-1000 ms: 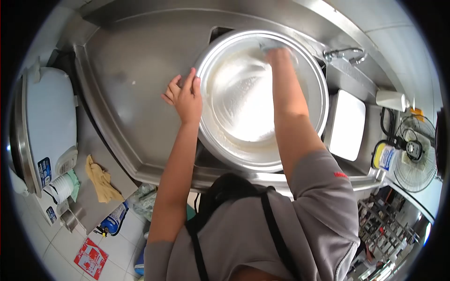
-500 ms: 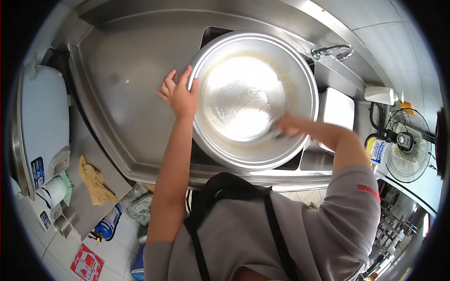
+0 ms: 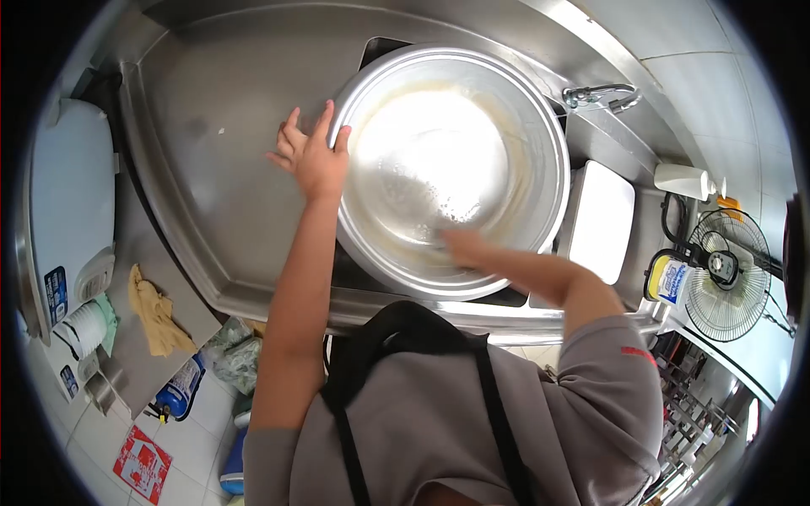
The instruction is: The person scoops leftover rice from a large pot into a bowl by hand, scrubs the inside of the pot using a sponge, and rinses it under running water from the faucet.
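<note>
A large round metal basin (image 3: 540,177) rests over the sink opening in the steel counter (image 3: 228,169). At its left rim is my left hand (image 3: 316,156), fingers spread, with the thumb side against the rim. Inside the basin, low and near the front wall, my right hand (image 3: 468,249) is blurred by motion; its fingers are bent down toward the metal, and whatever they hold is hidden. The basin's inner surface looks wet, with small bubbles or droplets on the bottom and a yellowish film around the side.
A faucet (image 3: 603,97) stands behind the basin at right. Right of the basin are a white rectangular container (image 3: 603,223), a white bottle (image 3: 682,180), a yellow-lidded tub (image 3: 669,281) and a fan (image 3: 726,274). A yellow cloth (image 3: 159,312) lies at left.
My right hand has swept from the basin's far side to its right front, then left along the front wall. My left hand stays at the left rim.
</note>
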### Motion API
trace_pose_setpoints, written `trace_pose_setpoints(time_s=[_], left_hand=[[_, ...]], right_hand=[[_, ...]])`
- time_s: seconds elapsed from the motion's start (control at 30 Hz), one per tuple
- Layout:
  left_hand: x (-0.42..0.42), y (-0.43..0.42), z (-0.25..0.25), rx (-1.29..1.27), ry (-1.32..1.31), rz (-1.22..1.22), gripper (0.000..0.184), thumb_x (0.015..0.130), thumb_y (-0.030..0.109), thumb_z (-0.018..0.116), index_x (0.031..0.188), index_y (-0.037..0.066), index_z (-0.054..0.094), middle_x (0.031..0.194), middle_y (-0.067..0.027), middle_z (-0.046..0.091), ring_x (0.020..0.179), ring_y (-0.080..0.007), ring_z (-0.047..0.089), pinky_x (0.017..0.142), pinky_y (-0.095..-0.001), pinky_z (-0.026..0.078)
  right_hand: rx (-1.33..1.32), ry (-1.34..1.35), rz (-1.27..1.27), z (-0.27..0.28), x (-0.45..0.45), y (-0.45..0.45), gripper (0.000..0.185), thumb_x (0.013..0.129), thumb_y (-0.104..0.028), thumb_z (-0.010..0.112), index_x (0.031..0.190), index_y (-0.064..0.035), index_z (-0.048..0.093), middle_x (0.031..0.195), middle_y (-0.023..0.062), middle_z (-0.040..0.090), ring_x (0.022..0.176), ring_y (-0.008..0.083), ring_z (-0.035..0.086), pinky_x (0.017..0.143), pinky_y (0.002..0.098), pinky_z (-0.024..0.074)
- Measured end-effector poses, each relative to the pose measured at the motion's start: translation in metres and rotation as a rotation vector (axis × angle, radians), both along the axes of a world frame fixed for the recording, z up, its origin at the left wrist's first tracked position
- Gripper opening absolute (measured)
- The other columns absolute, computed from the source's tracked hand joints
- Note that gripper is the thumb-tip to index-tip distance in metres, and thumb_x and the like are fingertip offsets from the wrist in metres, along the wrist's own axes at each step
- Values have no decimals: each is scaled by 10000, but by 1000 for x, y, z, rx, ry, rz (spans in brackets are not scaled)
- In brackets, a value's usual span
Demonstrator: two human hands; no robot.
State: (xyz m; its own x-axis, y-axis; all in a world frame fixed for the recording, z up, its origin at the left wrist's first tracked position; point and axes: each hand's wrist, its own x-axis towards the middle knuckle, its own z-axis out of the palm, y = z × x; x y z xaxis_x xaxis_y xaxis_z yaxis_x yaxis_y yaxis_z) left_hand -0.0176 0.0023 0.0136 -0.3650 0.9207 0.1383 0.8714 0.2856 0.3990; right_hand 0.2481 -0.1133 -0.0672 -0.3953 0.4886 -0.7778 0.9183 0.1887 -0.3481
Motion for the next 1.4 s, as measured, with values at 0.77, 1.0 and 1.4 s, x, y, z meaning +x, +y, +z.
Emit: trace_pose_setpoints(time_s=[0.77,1.0,1.4], left_hand=[[-1,18,-7,9,29,-92,378,748,363,622,1119,366,549,1317,-57,297,1254,-319,185,1006,-598,13],[-4,12,-3,38,100,-95,345,762,399,599,1103,355,569,1267,-19,370,1238,-270,232,1021,-570,15],[3,10,-4,72,213,-134,349,771,315,595,1117,293,560,1210,-31,420,1188,-275,301,967,-644,105]], right_hand=[[572,191,-831,-69,-179,159,370,763,-140,453,1117,-33,448,997,233,557,931,361,551,802,431,428],[656,-283,-151,-59,51,277,376,803,-376,492,947,-45,598,929,65,622,818,181,599,677,303,476],[28,273,-42,-24,-76,5,537,739,-45,464,1261,-128,374,1245,150,439,1115,313,451,915,402,372]])
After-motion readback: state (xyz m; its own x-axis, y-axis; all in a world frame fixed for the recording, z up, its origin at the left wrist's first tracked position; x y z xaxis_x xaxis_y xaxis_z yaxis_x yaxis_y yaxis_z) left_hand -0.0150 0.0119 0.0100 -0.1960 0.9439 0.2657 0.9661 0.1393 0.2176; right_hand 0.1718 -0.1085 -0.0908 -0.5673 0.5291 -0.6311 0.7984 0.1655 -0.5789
